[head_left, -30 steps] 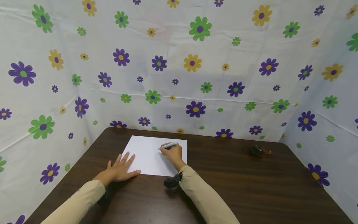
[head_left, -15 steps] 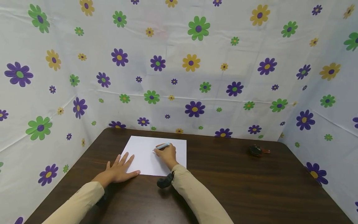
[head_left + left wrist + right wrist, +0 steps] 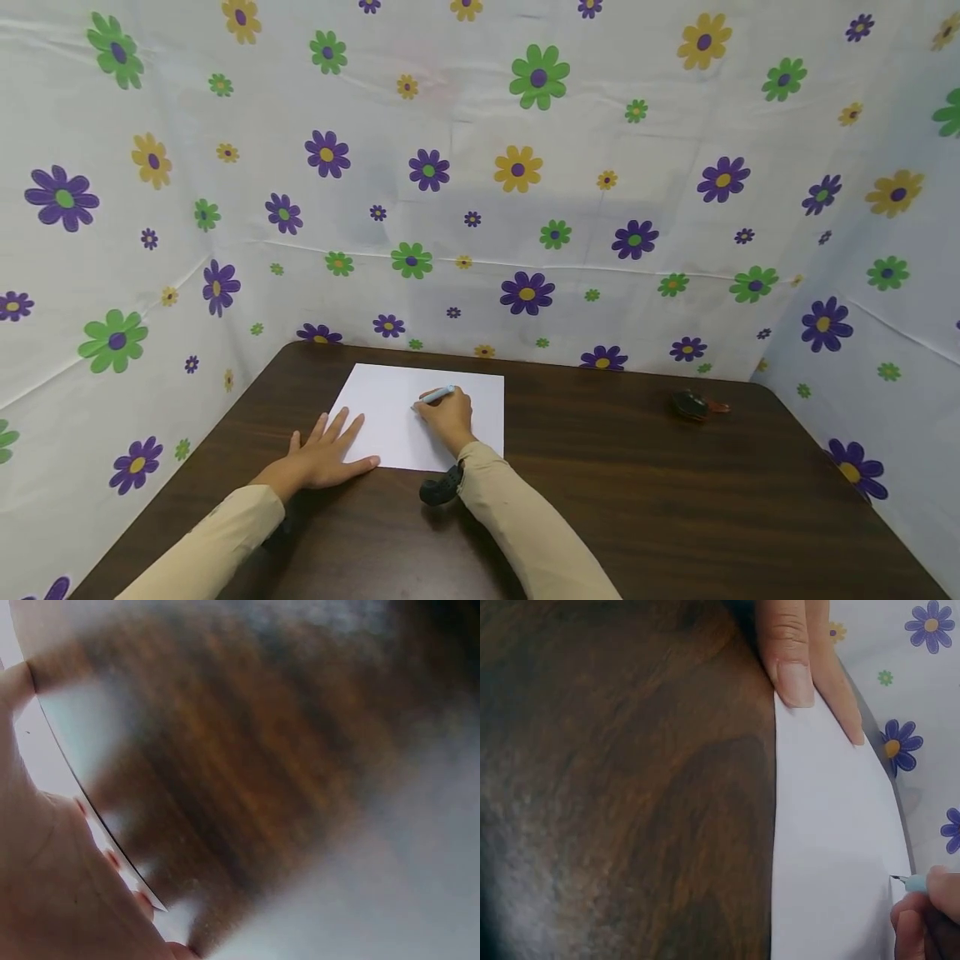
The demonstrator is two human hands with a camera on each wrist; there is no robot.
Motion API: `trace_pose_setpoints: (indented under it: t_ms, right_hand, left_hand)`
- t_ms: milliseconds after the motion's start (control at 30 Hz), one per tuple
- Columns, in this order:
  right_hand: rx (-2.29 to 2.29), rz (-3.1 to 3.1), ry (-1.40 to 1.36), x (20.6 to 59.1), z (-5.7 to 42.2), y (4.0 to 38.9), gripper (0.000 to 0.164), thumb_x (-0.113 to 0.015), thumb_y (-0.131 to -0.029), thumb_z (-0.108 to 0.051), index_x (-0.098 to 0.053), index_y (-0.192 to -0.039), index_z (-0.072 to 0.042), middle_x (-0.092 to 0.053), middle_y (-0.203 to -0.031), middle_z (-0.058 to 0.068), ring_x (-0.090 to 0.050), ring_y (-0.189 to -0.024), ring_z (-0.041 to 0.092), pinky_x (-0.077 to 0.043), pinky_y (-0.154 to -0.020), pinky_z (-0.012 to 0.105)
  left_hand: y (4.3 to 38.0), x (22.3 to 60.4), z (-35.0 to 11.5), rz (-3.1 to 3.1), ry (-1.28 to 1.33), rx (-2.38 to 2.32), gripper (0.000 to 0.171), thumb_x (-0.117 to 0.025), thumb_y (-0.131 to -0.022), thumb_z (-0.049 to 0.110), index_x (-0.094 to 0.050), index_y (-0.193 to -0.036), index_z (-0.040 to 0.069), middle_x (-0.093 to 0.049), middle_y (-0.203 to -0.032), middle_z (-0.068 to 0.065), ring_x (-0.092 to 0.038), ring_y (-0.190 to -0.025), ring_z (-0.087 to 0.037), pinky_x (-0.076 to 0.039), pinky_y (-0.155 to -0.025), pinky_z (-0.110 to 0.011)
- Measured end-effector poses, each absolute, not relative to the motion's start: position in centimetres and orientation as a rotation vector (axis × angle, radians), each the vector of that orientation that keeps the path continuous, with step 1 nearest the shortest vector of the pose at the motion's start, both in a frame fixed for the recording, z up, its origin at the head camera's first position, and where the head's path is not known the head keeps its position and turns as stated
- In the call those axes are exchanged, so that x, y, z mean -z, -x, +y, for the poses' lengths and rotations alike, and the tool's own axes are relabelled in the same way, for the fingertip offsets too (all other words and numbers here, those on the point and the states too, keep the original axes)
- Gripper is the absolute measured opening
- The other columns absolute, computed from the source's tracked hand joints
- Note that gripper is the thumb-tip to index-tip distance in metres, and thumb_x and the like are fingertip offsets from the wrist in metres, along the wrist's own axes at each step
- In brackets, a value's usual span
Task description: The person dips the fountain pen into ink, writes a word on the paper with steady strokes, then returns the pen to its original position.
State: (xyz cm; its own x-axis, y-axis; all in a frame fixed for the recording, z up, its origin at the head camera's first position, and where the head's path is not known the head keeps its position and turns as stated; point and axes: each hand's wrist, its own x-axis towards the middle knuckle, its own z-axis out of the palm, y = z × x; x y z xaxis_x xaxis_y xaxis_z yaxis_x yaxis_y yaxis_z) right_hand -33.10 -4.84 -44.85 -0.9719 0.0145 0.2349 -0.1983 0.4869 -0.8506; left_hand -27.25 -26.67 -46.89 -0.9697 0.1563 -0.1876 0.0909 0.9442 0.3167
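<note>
A white sheet of paper [image 3: 375, 433] lies on the dark brown table. My left hand [image 3: 322, 460] rests with spread, straight fingers over its left edge and near corner; the thumb touches the front edge. In the left wrist view, part of the palm [image 3: 60, 885] shows beside the paper's edge. My right hand [image 3: 450, 419] pinches a light blue pen [image 3: 437, 395] over the right half of the sheet. The pen's dark, pointed tip is at the paper in the right wrist view, where the pen [image 3: 915, 883] is partly hidden by the fingers.
Toward the back right of the wooden table [image 3: 637, 483] lies a small dark object [image 3: 690, 405] with a reddish-brown end. A flower-printed white cloth [image 3: 465, 233] stands around the table's back and sides. A black device [image 3: 441, 487] is strapped at my right wrist.
My right hand has shifted a little left across the paper with the pen, mostly in the first half second. My left hand and the sheet have stayed in place.
</note>
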Motion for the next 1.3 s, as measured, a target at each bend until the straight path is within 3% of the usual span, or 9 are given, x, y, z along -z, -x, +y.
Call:
trace_pose_setpoints:
  t_ms: [667, 900, 1133, 1300]
  right_hand:
    - [-1.318, -2.571, -0.292, 44.0, -4.8, 33.5, 0.005, -0.078, -0.075, -0.007, -0.074, -0.071, -0.008, -0.071, -0.07, -0.001, -0.062, -0.062, 0.009, -0.051, -0.062, 0.024]
    - [-1.322, -2.587, -0.282, 43.9, -4.2, 33.6, 0.006, -0.077, -0.076, -0.007, -0.074, -0.071, -0.009, -0.07, -0.069, -0.002, -0.061, -0.062, 0.007, -0.05, -0.062, 0.022]
    - [-1.317, -2.618, -0.26, 43.4, -3.6, 33.4, 0.01, -0.077, -0.077, -0.007, -0.072, -0.069, -0.01, -0.068, -0.066, -0.003, -0.059, -0.061, 0.006, -0.048, -0.061, 0.021]
    - [-1.282, -2.629, -0.245, 43.4, -3.3, 33.4, 0.01, -0.077, -0.076, -0.007, -0.071, -0.068, -0.01, -0.068, -0.065, -0.003, -0.058, -0.06, 0.007, -0.048, -0.061, 0.022]
  left_hand:
    - [27.2, 46.0, -26.3, 2.85, -0.187, -0.47, 0.105, -0.037, -0.076, 0.086, -0.016, -0.154, 0.018, -0.001, -0.16, -0.02, 0.007, -0.142, -0.05, 0.01, -0.098, -0.078]
    - [27.1, 46.1, -26.2, 2.889, -0.182, -0.463, 0.108, -0.038, -0.075, 0.086, -0.021, -0.153, 0.014, -0.006, -0.159, -0.022, 0.003, -0.141, -0.052, 0.009, -0.096, -0.079]
    - [26.2, 44.6, -25.5, 2.861, -0.192, -0.47, 0.1, -0.042, -0.082, 0.079, -0.02, -0.153, 0.012, -0.006, -0.158, -0.025, 0.002, -0.14, -0.054, 0.006, -0.097, -0.08]
    - [27.0, 46.2, -26.4, 2.883, -0.2, -0.491, 0.107, -0.037, -0.076, 0.086, -0.019, -0.154, 0.016, -0.004, -0.159, -0.022, 0.005, -0.141, -0.051, 0.01, -0.097, -0.079]
